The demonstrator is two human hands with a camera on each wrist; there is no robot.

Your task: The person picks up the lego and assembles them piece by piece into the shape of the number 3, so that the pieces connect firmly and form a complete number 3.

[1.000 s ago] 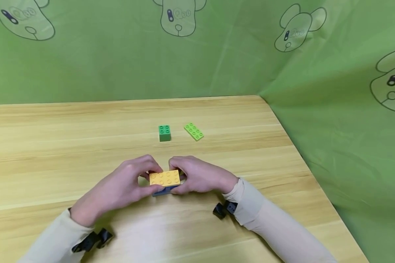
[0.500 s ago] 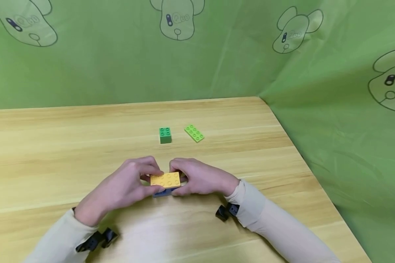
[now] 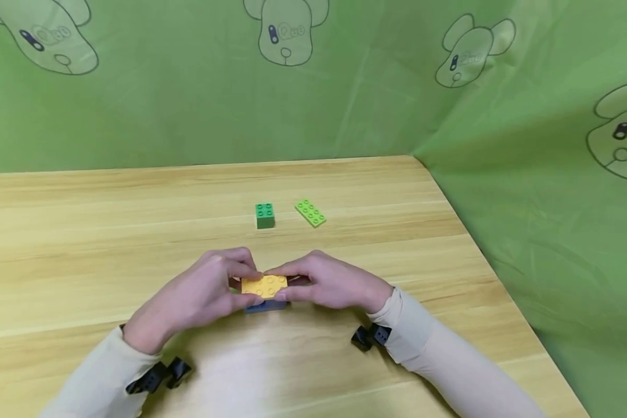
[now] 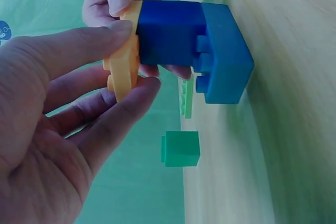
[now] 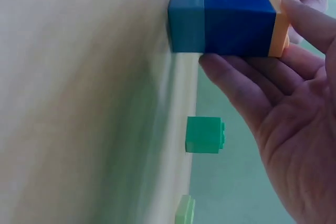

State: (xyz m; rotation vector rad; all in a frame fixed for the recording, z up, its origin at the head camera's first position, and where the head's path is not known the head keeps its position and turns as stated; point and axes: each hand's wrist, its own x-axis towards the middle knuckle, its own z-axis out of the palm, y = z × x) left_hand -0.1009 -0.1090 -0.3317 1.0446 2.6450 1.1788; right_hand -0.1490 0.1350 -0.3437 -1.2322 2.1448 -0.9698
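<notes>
A stack of toy building bricks stands on the table in front of me. At its bottom lies a grey-blue brick (image 3: 265,307), long and studded. A dark blue brick (image 4: 170,32) sits on the right part of it, and a flat orange brick (image 3: 265,287) tops the dark blue one, overhanging to the left. My left hand (image 3: 201,299) pinches the orange brick's left part between thumb and fingers. With the thumb on its near edge, my right hand (image 3: 339,283) holds the orange brick's right end; its other fingers lie along the stack's far side.
Beyond the hands, a dark green brick (image 3: 265,216) and a flat lime-green brick (image 3: 310,213) lie on the wooden table (image 3: 110,232). A green printed cloth (image 3: 188,93) hangs behind the table and along its right side.
My right thumb has moved up from the dark blue brick to the orange brick's near edge, and the right fingers have stretched along the far side. The left hand keeps its pinch.
</notes>
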